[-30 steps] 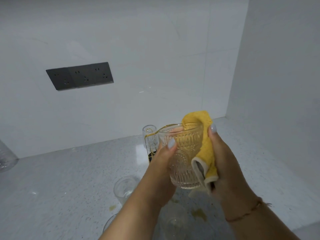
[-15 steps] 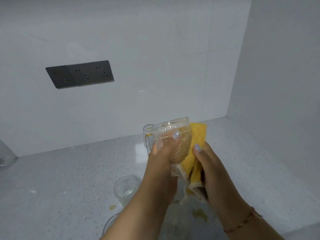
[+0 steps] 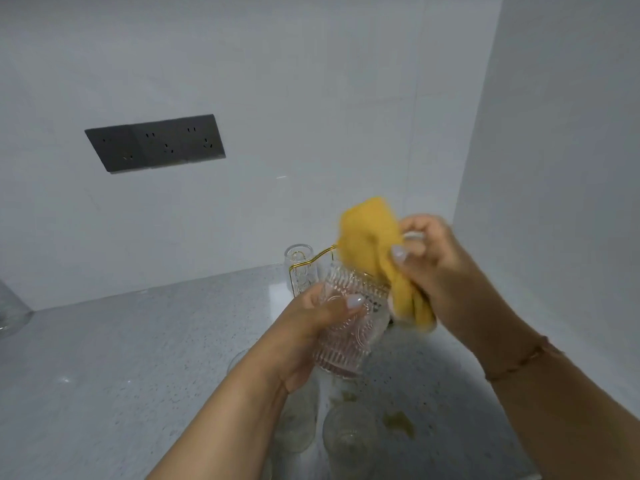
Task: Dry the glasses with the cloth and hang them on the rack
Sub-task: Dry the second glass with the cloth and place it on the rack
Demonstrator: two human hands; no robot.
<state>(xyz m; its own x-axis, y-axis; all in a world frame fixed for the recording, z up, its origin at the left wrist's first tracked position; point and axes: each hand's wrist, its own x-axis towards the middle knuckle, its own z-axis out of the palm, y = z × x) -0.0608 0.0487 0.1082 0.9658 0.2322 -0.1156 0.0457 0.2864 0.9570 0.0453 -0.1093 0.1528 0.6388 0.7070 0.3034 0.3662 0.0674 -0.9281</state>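
Since the earlier frame right hand (image 3: 440, 271) has lifted the yellow cloth (image 3: 375, 251) up to the glass's rim, fingers pinching the cloth, left hand (image 3: 311, 327) curled round the ribbed glass (image 3: 349, 327), glass tilted above the speckled counter (image 3: 138, 348), gold wire rack (image 3: 304, 266) just behind it

A speckled grey counter (image 3: 138, 358) carries a gold wire rack (image 3: 313, 263) far centre, two glasses (image 3: 349, 438) near, yellowish stains (image 3: 398, 422) right of them, and a clear jar (image 3: 10, 313) far left.
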